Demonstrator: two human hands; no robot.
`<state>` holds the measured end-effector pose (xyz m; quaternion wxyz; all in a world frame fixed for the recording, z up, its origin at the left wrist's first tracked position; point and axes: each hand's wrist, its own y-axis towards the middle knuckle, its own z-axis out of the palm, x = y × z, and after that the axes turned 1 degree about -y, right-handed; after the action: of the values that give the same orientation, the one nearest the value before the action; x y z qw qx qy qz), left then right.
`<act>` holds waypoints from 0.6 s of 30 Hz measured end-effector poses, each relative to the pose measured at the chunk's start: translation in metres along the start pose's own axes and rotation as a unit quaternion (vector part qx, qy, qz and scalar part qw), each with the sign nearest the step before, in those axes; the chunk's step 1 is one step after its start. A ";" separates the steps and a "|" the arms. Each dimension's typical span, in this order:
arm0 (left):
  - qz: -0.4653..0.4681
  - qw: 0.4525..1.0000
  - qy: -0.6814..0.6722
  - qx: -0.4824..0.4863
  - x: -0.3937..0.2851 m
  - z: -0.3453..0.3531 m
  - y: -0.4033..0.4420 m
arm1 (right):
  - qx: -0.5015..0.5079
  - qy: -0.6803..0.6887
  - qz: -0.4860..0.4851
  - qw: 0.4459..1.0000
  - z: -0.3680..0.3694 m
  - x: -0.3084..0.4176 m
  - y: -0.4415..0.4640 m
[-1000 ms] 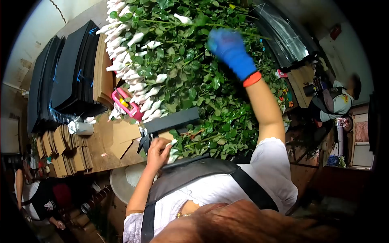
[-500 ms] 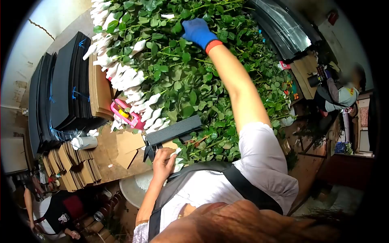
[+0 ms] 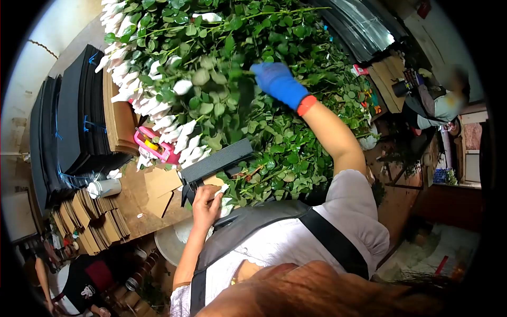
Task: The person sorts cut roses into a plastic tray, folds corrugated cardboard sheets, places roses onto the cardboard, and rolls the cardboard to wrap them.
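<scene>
My right hand [image 3: 277, 83], in a blue glove with a red cuff, is closed on a leafy rose stem above the pile of roses [image 3: 285, 153]. The rose's white-wrapped head [image 3: 182, 87] points left, and its leaves are slightly blurred. Lower down, my bare left hand [image 3: 207, 205] has its fingers bent and thumb close in, against a white-wrapped rose head [image 3: 224, 188] near the table's front edge. What lies under those fingers is partly hidden. Just beyond it a grey ridged strip [image 3: 217, 160] lies slanted beside the leaves.
Stacks of black sheets [image 3: 79, 113] and brown cardboard [image 3: 119, 113] stand at left. A pink tape dispenser [image 3: 154, 145], a white bottle [image 3: 104, 188] and cardboard pieces [image 3: 161, 182] are on the table. Other people are at lower left [image 3: 79, 282] and far right [image 3: 441, 100].
My gloved right hand has drawn back toward me and slightly right, bringing a rose up from the pile. My left hand stays by the white-wrapped head. The whole view has shifted a little.
</scene>
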<state>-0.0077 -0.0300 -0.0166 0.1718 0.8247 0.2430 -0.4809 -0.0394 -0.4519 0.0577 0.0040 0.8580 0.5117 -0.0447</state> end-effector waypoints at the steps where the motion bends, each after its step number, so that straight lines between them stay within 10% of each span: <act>1: 0.000 1.000 0.001 0.000 0.000 0.000 -0.002 | -0.029 0.037 0.015 0.999 -0.027 0.002 -0.010; 3: 0.003 1.000 0.003 -0.003 0.000 0.001 -0.002 | -0.288 -0.045 -0.058 0.955 -0.054 -0.005 -0.013; 4: 0.008 1.000 0.004 -0.004 -0.001 0.001 -0.002 | -0.199 -0.075 -0.008 0.977 -0.085 0.001 -0.010; 10: 0.002 1.000 0.001 0.004 -0.007 0.001 -0.001 | -0.375 -0.027 -0.120 0.919 -0.091 -0.028 0.086; 18: -0.009 1.000 -0.004 0.002 -0.005 0.001 -0.001 | -0.141 -0.131 0.070 0.979 -0.010 0.032 0.075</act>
<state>-0.0111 -0.0310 -0.0127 0.1668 0.8208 0.2482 -0.4867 0.0429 -0.4587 0.0626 0.1955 0.8690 0.4467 -0.0838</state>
